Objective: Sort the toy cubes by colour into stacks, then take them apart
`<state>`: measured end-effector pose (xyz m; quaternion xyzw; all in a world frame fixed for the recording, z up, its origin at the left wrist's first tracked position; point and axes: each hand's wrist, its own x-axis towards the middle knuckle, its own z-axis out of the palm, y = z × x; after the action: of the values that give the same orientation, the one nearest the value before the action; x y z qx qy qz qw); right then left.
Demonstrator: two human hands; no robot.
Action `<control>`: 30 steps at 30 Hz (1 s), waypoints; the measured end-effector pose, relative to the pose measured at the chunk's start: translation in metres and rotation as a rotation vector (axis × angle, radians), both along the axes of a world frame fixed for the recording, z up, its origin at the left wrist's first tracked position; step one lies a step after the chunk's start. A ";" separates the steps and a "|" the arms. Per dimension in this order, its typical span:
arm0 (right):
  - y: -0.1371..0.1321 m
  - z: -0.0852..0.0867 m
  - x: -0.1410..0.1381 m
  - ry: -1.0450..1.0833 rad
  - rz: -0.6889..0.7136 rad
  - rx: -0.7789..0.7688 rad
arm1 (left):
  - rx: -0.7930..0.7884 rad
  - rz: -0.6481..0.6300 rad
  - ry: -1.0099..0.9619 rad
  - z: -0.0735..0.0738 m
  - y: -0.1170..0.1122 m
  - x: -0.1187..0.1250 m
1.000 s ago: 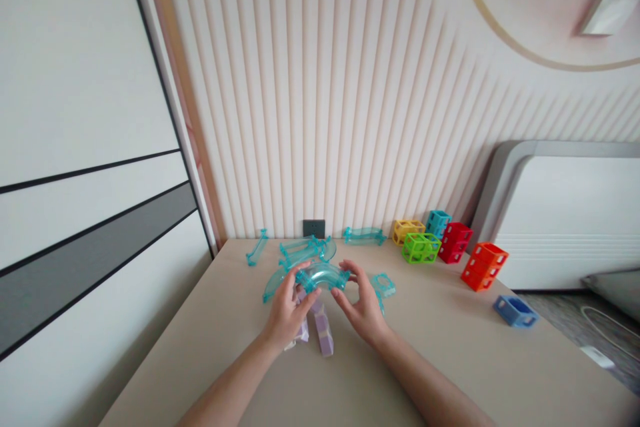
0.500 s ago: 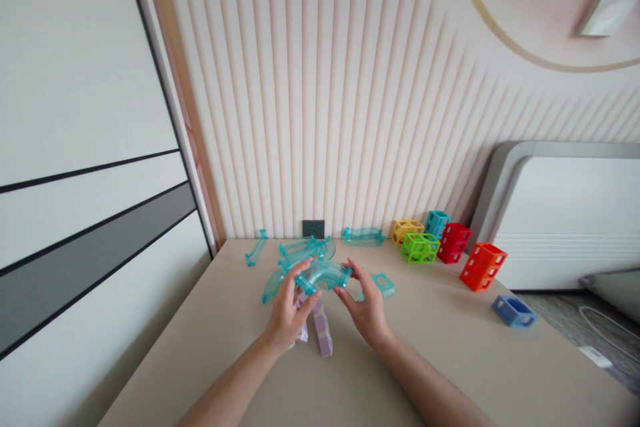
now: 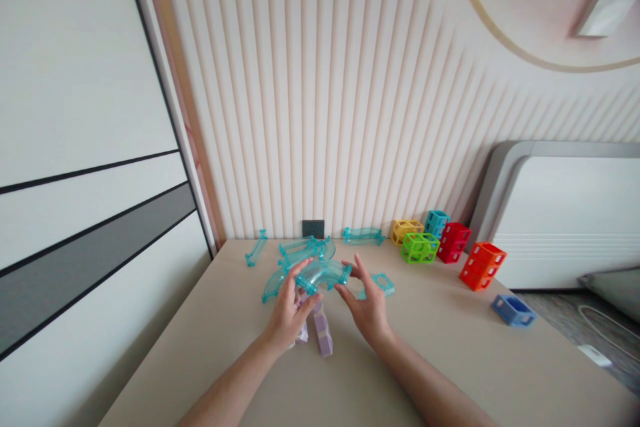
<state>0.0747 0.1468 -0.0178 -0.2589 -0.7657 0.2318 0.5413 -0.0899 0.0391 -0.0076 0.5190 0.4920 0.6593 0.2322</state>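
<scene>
A clear teal curved tube [image 3: 325, 273] with square flanged ends is held up over the table, arched between my two hands. My left hand [image 3: 289, 307] grips its left end, thumb below and fingers behind. At the other end, my right hand [image 3: 367, 303] pinches the flange between thumb and fingers, with one finger raised off it. Under the tube lie light purple blocks [image 3: 323, 333], partly hidden by my left hand. More teal track pieces [image 3: 303, 250] are piled just behind, and a flat teal piece [image 3: 384, 283] lies beyond my right hand.
Frame-like cubes stand at the right: yellow [image 3: 406, 230], green [image 3: 420, 248], teal [image 3: 437, 222], red [image 3: 454, 242], orange [image 3: 483, 265] and a blue one [image 3: 514, 311] near the table's right edge. Along the wall lie a straight teal track [image 3: 364, 235] and a thin teal piece [image 3: 257, 248].
One finger of my right hand has lifted slightly from the tube's right end. The tube and my left hand stay almost in place.
</scene>
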 end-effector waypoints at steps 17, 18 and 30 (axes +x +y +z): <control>0.006 -0.001 0.001 0.048 -0.014 -0.063 | -0.093 -0.101 -0.398 0.015 0.003 0.004; 0.006 -0.001 0.001 0.046 -0.014 -0.056 | -0.094 -0.108 -0.389 0.015 0.003 0.004; 0.006 -0.002 0.002 -0.006 0.006 -0.024 | -0.089 -0.030 -0.310 0.019 0.001 0.003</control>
<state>0.0768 0.1531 -0.0201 -0.2636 -0.7654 0.2416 0.5351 -0.0866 0.0404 0.0117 0.4076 0.4711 0.7055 0.3379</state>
